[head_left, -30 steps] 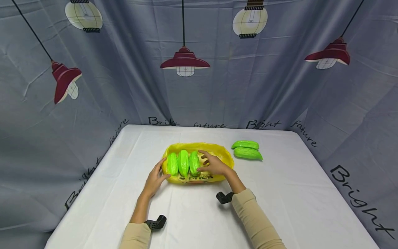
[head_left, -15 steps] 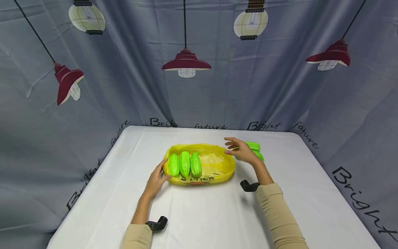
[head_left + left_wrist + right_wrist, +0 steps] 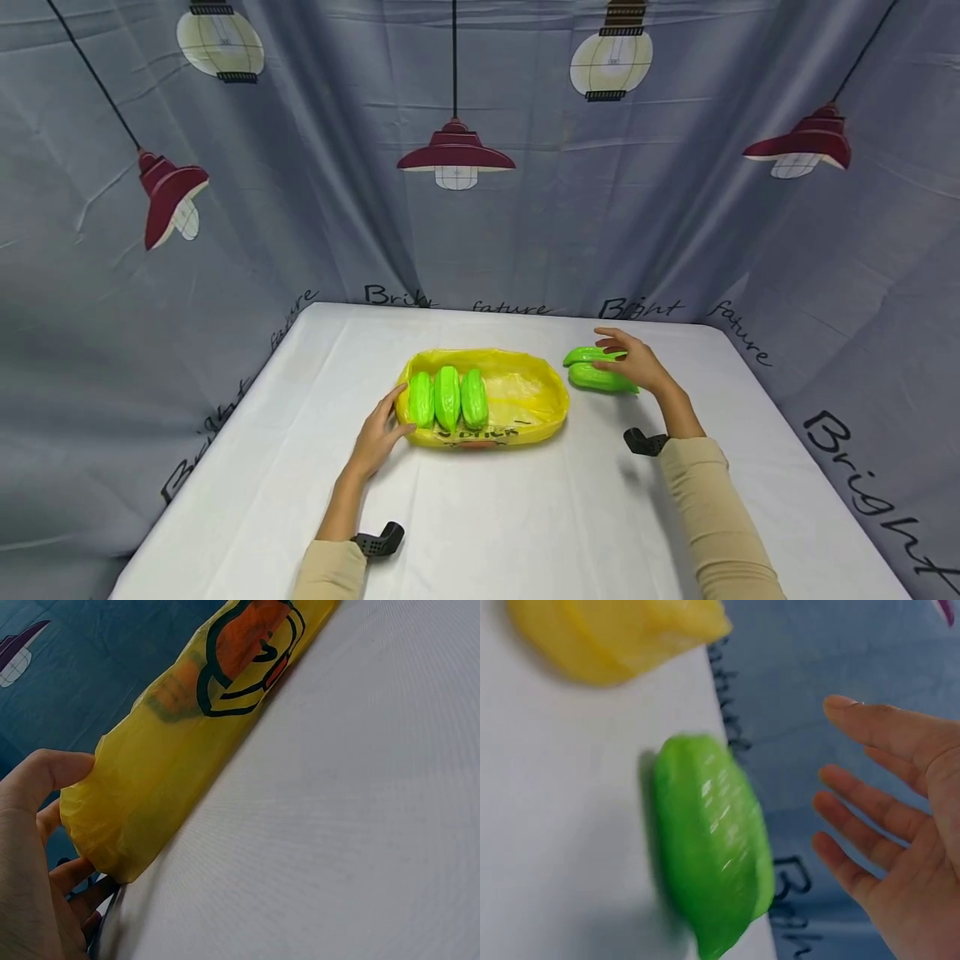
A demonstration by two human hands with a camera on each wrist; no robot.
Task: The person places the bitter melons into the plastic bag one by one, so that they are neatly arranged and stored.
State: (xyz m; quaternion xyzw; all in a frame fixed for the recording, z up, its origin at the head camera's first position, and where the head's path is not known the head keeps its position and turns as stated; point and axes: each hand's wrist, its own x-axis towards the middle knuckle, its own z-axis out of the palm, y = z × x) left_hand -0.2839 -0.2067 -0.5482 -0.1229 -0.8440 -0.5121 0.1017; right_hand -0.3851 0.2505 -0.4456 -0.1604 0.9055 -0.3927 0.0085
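Loosely spread right hand (image 3: 643,368), empty, near gourds (image 3: 597,379), gap beside yellow bag (image 3: 534,432), left hand (image 3: 375,437) gripping edge

The head camera looks forward and down from above the near side of the white table (image 3: 480,517), far enough back to take in its far edge, the blue-grey curtain (image 3: 480,242) and both hands. The left wrist camera sits low, close and tilted, facing along the printed side of the yellow bag (image 3: 528,408) with the left hand (image 3: 377,435) at its left edge. The right wrist camera — also tilted, table on its left — closely faces the green fruits (image 3: 600,377) beside the right hand (image 3: 637,365). All three views share the bag; head and right wrist share the fruits.
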